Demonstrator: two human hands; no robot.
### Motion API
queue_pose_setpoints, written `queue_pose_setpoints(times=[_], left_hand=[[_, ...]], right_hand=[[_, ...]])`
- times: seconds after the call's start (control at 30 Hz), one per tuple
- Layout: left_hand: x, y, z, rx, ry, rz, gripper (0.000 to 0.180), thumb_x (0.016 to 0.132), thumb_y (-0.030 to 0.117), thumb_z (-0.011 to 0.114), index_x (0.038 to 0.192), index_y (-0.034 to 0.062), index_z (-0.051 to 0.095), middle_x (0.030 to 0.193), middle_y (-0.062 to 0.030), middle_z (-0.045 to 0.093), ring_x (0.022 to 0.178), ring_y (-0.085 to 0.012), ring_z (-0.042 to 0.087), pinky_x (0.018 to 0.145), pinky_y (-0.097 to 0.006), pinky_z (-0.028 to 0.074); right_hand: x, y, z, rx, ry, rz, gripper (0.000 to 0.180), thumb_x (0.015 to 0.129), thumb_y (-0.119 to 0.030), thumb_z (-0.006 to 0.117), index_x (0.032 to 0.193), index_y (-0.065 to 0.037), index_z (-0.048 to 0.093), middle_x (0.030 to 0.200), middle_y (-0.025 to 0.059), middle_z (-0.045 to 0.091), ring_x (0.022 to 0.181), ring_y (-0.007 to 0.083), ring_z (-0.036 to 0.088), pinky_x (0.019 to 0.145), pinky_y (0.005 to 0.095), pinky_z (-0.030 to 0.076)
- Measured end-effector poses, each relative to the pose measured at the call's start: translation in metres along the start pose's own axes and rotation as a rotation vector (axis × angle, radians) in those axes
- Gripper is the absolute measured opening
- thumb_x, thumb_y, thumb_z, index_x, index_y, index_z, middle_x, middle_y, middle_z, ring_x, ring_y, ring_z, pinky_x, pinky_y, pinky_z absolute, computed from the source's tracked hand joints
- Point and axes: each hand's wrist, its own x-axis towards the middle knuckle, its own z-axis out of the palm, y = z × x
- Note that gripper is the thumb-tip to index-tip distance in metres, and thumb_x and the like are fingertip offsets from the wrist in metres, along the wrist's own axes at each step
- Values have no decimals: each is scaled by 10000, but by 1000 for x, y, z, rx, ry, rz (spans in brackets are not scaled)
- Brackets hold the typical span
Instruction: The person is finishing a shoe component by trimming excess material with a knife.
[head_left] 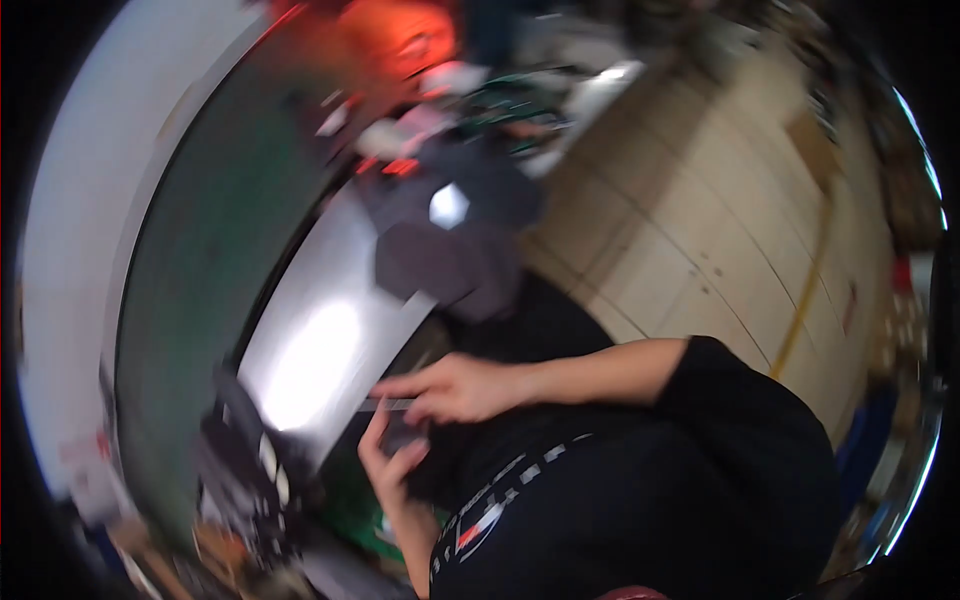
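The picture is tilted and blurred. My left hand (388,458) comes up from the lower edge and cups a small dark object (402,434) in its curled fingers. Just above it, my right hand (452,386) reaches in from the right on a bare forearm below a black sleeve. Its fingers point left over the dark object and touch a thin grey strip (386,405). Blur hides whether the right hand grips anything. Both hands are at the edge of a shiny metal sheet (310,360).
Dark grey fabric pieces (450,250) lie on the far end of the metal sheet. A green surface (205,240) runs along its left. Orange-red items (400,45) and clutter sit at the top. A tan panelled floor (700,210) with a yellow line (808,290) spreads on the right.
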Motion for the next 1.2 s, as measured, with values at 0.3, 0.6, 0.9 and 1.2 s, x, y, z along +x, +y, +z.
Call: queue_pose_setpoints(times=[0.3,0.6,0.9,1.2], left_hand=[[9,7,4,-1,-262,101,717,505,176,670,1129,-137,505,888,-123,558,830,-215,553,766,-273,435],[12,2,-9,-118,-244,23,731,517,187,641,1136,-162,470,921,-180,564,837,-252,548,804,-287,440],[27,42,8,117,49,615,909,677,291,676,1436,-1,271,1067,-153,516,1031,-291,510,982,-414,346],[52,31,16,21,320,409,515,898,303,519,1329,45,406,1125,-181,533,1086,-248,502,965,-403,381]], right_hand=[[-11,-3,-13,86,-101,-42,452,947,-62,438,1382,-184,454,839,38,635,649,72,492,629,222,431],[-8,-2,-8,-166,-58,-204,530,914,-34,453,1414,-203,405,856,50,647,757,121,598,704,257,464],[4,-14,-12,-113,168,-299,426,912,-214,600,1277,-13,511,688,29,616,630,85,538,575,253,431],[-10,-23,4,-164,15,-314,248,796,-182,691,908,24,611,795,123,659,742,178,628,674,299,469]])
